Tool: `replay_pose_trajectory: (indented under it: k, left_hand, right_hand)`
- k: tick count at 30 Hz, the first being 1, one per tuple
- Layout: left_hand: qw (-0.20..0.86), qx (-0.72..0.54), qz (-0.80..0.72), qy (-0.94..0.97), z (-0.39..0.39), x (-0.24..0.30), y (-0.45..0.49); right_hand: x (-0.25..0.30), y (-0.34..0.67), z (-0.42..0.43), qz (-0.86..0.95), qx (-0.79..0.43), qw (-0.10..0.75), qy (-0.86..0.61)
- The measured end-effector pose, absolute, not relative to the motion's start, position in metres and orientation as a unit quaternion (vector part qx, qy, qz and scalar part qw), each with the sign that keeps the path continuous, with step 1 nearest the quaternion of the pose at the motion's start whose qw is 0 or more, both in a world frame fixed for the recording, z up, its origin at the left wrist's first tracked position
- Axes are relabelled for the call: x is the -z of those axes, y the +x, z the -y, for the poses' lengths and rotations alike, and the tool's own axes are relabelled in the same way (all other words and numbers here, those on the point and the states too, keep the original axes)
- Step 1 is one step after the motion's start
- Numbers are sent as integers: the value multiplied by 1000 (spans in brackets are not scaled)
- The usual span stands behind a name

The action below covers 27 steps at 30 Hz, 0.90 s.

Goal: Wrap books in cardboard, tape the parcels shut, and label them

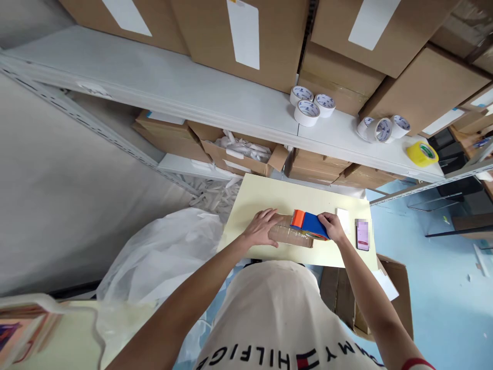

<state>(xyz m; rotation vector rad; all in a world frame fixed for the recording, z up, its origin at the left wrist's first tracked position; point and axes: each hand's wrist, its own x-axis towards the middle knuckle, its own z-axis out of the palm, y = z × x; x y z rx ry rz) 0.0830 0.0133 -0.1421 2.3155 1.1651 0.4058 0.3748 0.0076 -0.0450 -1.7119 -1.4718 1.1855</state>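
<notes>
A small brown cardboard box (289, 236) lies on a pale yellow table (269, 198). My left hand (262, 226) rests flat on the box's left end, fingers spread, pressing it down. My right hand (332, 226) is closed round the handle of a blue and orange tape dispenser (308, 224), which sits on top of the box at its right end.
A phone (362, 234) and a white slip (343, 219) lie on the table's right side. White tape rolls (310, 107) and a yellow roll (422, 153) sit on the shelf (192, 97) among cardboard boxes. A white plastic bag (162, 257) is at the left, an open carton (396, 288) at the right.
</notes>
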Motion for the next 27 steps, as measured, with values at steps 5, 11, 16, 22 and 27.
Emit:
replay_pose_trajectory:
  k: [5, 11, 16, 22, 27]
  left_hand:
    - [270, -162, -408, 857, -11, 149, 82]
    - [266, -153, -413, 858, -18, 151, 84]
    - [255, -132, -419, 861, -18, 146, 86]
    - [246, -135, -445, 850, -5, 132, 86]
    - [302, -217, -487, 791, 5, 118, 98]
  right_hand:
    - [47, 384, -6, 527, -458, 305, -647]
    - [46, 385, -13, 523, -458, 322, -643]
    - [54, 378, -17, 542, -468, 294, -633]
    - [62, 374, -13, 583, -447, 275, -620]
    - [65, 379, -11, 575, -442, 288, -626]
